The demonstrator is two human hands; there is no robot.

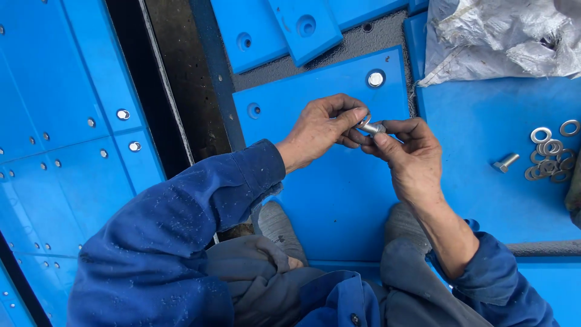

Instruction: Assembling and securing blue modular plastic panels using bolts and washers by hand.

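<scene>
My two hands meet above a blue plastic panel [339, 200]. My right hand [411, 157] pinches a short silver bolt [373, 128] between thumb and fingers. My left hand [321, 127] holds a thin metal washer [363, 120] at the bolt's end with its fingertips. Both arms wear dark blue sleeves. The bolt's far end is hidden by my fingers.
A loose bolt [506, 161] and a pile of several washers [552, 158] lie on the blue panel at the right. A crumpled grey sack [502, 36] sits at the top right. A seated bolt [376, 79] and an open hole [253, 111] mark the panel. A dark gap [175, 91] runs on the left.
</scene>
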